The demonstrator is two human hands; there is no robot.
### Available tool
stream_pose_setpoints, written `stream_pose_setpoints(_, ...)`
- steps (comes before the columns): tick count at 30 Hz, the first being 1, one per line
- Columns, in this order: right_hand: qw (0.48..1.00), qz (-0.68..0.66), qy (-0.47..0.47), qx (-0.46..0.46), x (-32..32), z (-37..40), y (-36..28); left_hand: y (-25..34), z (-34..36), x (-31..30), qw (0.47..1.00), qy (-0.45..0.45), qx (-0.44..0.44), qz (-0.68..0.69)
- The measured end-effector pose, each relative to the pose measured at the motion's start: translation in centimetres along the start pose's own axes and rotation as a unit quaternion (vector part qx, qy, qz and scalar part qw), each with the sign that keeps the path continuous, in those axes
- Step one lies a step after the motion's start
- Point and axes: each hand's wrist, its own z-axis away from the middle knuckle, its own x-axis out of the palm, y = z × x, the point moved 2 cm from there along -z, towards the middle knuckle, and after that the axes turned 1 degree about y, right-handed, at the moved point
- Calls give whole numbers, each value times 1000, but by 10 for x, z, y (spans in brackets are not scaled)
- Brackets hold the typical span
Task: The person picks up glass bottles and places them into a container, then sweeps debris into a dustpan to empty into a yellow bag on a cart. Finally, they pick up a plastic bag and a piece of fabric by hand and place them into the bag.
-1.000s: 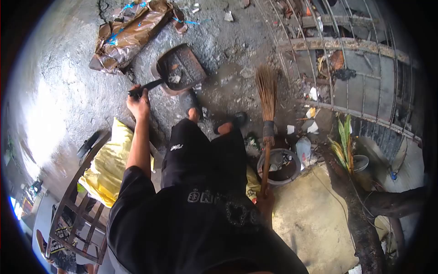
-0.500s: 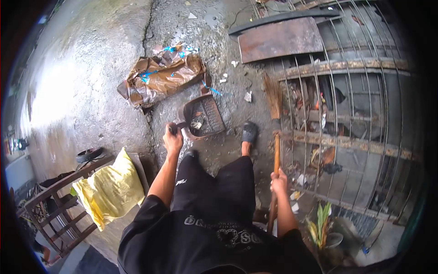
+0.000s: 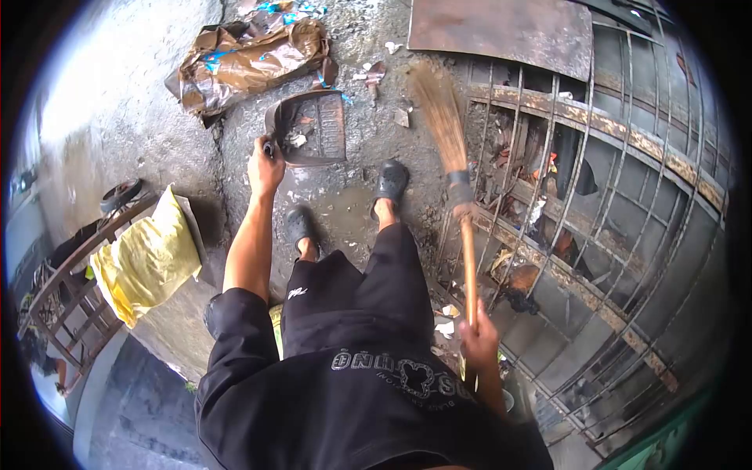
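My left hand [image 3: 266, 166] is closed around the handle of a dustpan [image 3: 323, 131], whose pan rests on or just above the wet concrete with bits of debris in it. My right hand [image 3: 479, 338] grips the wooden stick of a broom [image 3: 442, 110]. The broom's straw bristles point away from me, to the right of the dustpan, beside the metal grating. Beyond the dustpan lies a crumpled brown plastic sheet [image 3: 254, 63] with blue scraps. Small pale pieces of litter and a grey chunk [image 3: 402, 117] are scattered between the dustpan and the bristles.
Rusty metal grating [image 3: 580, 117] runs along the right, with litter behind its bars. A flat brown board [image 3: 501, 35] lies at the far right. On the left, a yellow sack [image 3: 149, 254] sits by a wooden frame [image 3: 66, 305]. A puddle [image 3: 345, 211] is near my feet.
My feet have shifted and the view has turned. The broom bristles now reach farther out and look more spread. The dustpan is still in my left hand.
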Motion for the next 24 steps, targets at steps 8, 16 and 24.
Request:
stream_pose_setpoints(8, 982, 138, -21, -125, 33, -145, -21, -26, -9, -11, 990, 121, -69, 20)
stream_pose_setpoints(16, 977, 25, -211, 27, 50, -17, -26, 15, -23, -15, 995, -17, -90, -45)
stream_pose_setpoints(24, 994, 105, 20, -13, 47, -86, -112, -48, -20, 24, 968, 27, 221, 113)
